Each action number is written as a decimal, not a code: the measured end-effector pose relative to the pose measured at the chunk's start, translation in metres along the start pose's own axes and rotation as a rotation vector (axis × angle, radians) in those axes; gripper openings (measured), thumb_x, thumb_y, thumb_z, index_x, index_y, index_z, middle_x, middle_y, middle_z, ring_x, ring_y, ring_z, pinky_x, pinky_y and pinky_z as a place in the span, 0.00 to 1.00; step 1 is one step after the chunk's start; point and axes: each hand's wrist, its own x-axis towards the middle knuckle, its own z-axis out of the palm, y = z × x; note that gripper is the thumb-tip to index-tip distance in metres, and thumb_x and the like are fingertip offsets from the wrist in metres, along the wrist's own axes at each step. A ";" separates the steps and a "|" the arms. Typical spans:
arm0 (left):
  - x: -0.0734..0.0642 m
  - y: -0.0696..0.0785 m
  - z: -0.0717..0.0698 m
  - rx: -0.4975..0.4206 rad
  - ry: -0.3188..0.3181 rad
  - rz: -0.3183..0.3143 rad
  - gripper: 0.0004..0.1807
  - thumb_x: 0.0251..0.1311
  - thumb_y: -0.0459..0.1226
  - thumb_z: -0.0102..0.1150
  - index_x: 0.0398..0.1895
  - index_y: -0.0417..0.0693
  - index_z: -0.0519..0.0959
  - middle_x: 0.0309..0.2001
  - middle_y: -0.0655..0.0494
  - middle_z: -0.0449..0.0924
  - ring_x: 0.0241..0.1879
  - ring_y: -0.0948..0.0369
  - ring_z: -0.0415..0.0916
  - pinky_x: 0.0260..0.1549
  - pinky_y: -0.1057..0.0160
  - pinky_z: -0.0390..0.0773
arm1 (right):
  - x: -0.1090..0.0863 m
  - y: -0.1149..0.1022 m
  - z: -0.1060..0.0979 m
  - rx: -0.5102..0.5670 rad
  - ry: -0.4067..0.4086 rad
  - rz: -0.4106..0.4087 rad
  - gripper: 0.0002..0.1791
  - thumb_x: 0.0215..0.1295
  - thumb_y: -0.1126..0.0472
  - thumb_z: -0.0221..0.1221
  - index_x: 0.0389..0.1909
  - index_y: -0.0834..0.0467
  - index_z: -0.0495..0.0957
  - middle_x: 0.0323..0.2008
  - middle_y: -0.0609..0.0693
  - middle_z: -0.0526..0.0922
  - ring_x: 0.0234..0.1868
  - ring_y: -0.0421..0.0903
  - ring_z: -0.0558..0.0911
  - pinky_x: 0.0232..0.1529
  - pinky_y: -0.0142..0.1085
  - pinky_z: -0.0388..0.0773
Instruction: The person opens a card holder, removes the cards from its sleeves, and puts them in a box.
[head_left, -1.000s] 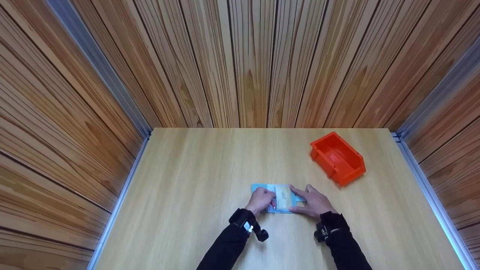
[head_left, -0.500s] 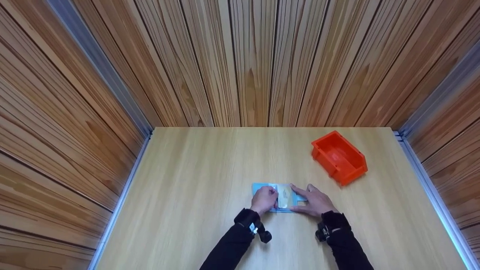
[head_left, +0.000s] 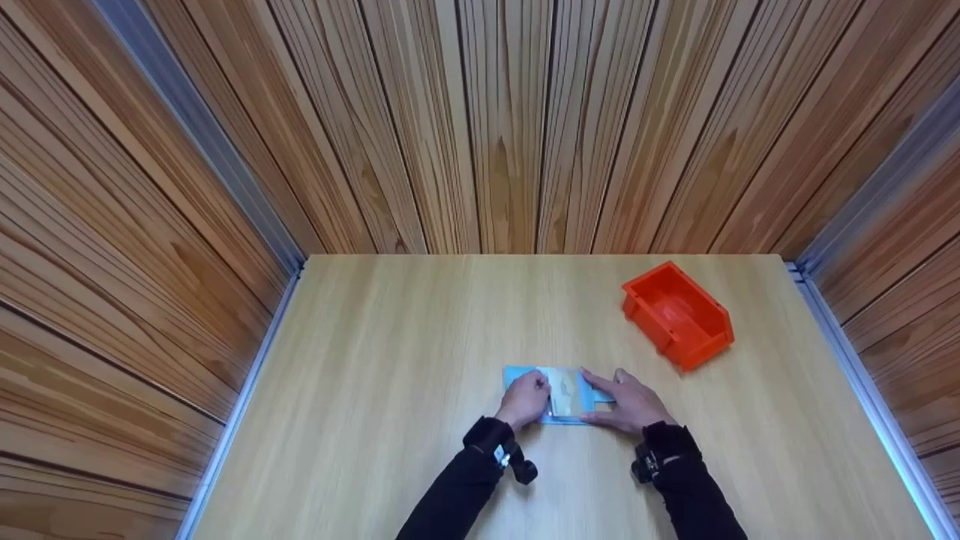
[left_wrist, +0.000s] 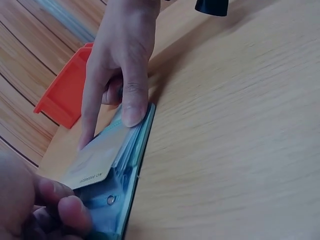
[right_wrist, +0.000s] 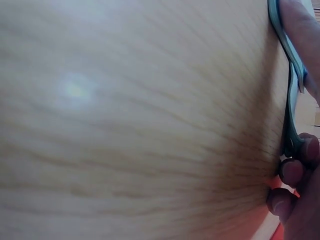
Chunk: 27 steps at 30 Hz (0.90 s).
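A light-blue card holder [head_left: 586, 412] with clear plastic sleeves lies spread on the table. A pale gold card [left_wrist: 101, 157] with printed digits along its edge lies on the sleeves, tilted up from the blue part with a metal snap [left_wrist: 111, 200]. My left hand [head_left: 524, 398], fingers curled, pinches the card's left edge; its fingertips partly hide that corner in the left wrist view. My right hand [head_left: 631, 402] presses on the holder's right side with straight, spread thumb and index finger. Its other fingers [right_wrist: 291, 171] curl near the holder's tab.
An orange-red plastic bin [head_left: 677, 315] stands at the back right of the wooden table [head_left: 390, 322]. Wood-panelled walls with metal corner strips rise behind and at both sides.
My left hand has shifted right, then slightly back left, and the card's left edge has moved left with it over the last half second. My right hand stays in place.
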 end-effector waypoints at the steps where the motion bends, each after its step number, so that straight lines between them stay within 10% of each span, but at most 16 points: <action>1: 0.000 -0.001 -0.001 -0.014 -0.003 0.002 0.08 0.76 0.36 0.50 0.36 0.48 0.77 0.27 0.59 0.70 0.21 0.62 0.68 0.20 0.66 0.66 | 0.000 0.000 0.000 -0.001 0.002 -0.002 0.52 0.49 0.31 0.74 0.77 0.36 0.66 0.37 0.51 0.63 0.34 0.48 0.65 0.35 0.41 0.57; 17: -0.004 -0.017 -0.048 -0.022 -0.054 -0.133 0.09 0.79 0.38 0.46 0.41 0.50 0.77 0.28 0.57 0.73 0.20 0.62 0.69 0.18 0.66 0.66 | -0.001 -0.002 -0.001 0.008 -0.009 0.007 0.55 0.47 0.31 0.74 0.78 0.35 0.64 0.37 0.51 0.64 0.34 0.48 0.65 0.35 0.41 0.57; 27: -0.008 -0.018 -0.050 -0.061 -0.039 -0.064 0.09 0.78 0.36 0.47 0.41 0.47 0.77 0.27 0.58 0.73 0.20 0.63 0.69 0.18 0.68 0.67 | -0.003 -0.003 -0.003 -0.022 -0.009 -0.004 0.53 0.50 0.30 0.73 0.78 0.37 0.64 0.36 0.51 0.63 0.34 0.48 0.65 0.34 0.41 0.57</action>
